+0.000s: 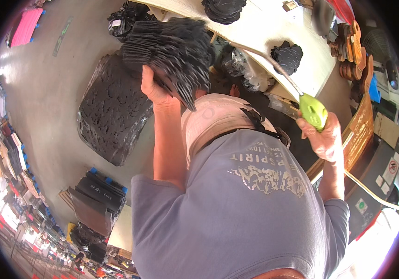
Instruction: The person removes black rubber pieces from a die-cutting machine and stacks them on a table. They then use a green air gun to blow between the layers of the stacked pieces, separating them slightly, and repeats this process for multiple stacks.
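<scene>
I see left hand (155, 88) clenched round fanned stack of flat black cut-out sheets (174, 51); right hand (326, 137) fist-tight on green-handled air blow gun (312, 110), long metal nozzle over pale workbench edge (255, 35).

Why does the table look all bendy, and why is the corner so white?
Head view: the fisheye lens bends the table edge toward the rim; glare washes out the lower right corner; the black stack in the left hand looks slightly blurred; the green tool in the right hand is sharp.
</scene>
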Motion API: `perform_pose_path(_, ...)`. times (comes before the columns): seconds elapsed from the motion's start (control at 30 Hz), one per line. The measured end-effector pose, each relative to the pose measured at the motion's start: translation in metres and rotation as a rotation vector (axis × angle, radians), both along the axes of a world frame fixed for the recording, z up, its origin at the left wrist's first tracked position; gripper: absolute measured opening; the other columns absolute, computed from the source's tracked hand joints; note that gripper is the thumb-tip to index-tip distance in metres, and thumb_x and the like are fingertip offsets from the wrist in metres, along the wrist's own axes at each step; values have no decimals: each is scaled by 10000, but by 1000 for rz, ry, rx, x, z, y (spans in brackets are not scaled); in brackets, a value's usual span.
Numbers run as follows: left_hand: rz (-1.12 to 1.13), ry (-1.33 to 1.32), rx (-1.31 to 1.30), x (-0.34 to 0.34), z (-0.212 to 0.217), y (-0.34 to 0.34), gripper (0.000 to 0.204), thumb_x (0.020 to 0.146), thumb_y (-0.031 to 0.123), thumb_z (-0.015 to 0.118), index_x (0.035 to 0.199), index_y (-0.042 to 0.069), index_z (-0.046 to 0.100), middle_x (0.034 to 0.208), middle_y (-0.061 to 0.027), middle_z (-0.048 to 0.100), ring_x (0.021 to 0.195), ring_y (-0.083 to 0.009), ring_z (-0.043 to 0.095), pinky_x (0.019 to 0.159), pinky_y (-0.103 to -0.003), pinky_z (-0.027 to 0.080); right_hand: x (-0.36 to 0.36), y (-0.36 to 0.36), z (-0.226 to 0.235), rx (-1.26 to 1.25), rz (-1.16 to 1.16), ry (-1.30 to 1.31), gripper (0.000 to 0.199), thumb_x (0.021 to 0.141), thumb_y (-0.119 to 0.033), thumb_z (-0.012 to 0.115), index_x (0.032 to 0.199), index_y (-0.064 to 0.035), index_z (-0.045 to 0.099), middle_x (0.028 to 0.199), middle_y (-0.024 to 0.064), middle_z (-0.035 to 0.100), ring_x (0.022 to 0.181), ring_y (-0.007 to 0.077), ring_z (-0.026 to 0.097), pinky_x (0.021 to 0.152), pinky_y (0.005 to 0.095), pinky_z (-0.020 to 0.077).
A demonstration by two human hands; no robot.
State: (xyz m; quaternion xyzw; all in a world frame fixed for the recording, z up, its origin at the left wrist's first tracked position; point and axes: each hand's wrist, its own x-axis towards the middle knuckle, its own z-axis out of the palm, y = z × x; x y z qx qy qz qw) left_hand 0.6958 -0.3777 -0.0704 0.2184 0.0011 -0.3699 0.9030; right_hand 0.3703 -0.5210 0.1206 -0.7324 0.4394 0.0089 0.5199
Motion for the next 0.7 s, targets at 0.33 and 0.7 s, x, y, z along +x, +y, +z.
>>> perform_pose_path(0.33,-685,-338,176,15,8,13,933,586,138,922,1401,-77,523,1233,-130,682,1138,-240,657,1038,-373,502,-6,-40,28,39,186,89,342,926,-91,761,1240,13,672,807,35,689,611,88,562,574,261,477)
perform_pose_path(0.7,-782,-426,182,19,19,2,991,619,138,965,1453,-80,475,1265,-98,665,1173,-184,617,1047,-342,476,1,-47,22,44,77,17,313,910,-91,772,1182,30,674,812,64,693,615,102,589,568,264,485)
